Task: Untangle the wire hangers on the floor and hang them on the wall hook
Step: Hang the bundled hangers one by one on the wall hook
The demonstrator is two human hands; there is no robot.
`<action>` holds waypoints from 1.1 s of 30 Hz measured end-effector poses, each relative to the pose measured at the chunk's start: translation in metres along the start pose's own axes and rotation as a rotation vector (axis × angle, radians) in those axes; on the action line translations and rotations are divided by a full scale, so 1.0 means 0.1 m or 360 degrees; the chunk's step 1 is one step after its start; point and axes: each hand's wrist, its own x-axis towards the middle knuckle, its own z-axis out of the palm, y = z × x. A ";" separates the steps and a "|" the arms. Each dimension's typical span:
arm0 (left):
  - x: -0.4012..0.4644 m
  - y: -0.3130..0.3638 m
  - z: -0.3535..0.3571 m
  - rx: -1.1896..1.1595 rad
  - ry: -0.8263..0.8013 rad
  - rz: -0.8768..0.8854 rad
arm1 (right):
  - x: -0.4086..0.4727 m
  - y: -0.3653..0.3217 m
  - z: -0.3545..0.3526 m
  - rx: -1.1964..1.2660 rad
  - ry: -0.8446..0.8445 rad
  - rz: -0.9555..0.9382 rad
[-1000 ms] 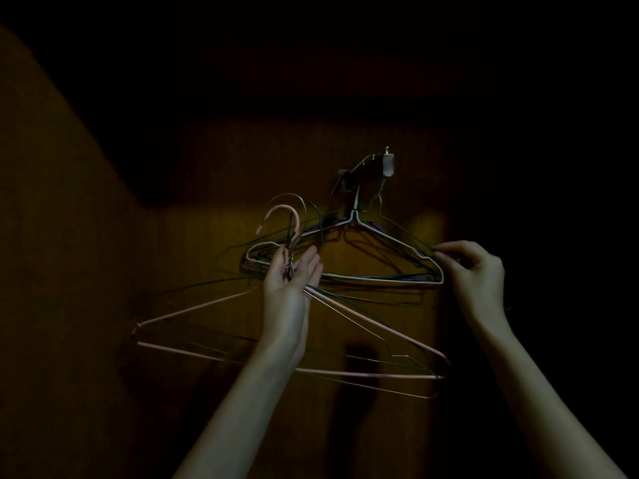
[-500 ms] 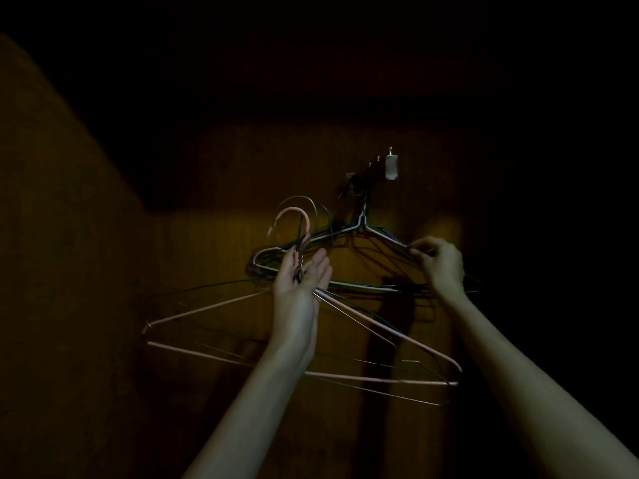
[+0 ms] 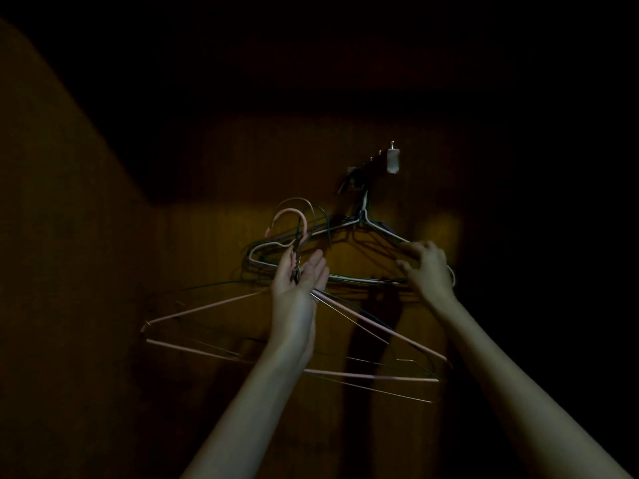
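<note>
While hangers [image 3: 294,344] dangle, dim wooden wall [image 3: 214,174] behind

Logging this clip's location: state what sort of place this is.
Probably a dim indoor corner or closet at home: brown wood-panelled wall, a row of wall hooks, and wire hangers hung there.

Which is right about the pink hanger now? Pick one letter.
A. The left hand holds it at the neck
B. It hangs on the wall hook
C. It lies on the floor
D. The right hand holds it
A: the left hand grips the pink hanger at its twisted neck, its hook clear of the wall hook.
</note>
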 end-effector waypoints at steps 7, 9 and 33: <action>-0.16 0.04 -0.05 -0.0068 0.0024 -0.0036 | -0.79 -0.63 -0.19 0.0501 -0.0315 -0.0262; -0.22 0.06 -0.06 -0.0101 0.0028 -0.0054 | -1.00 -0.79 -0.21 0.0586 -0.0437 -0.0301; -0.55 0.29 -0.34 -0.0104 -0.0010 -0.0185 | -1.40 -0.97 -0.62 0.0922 -0.0312 0.0243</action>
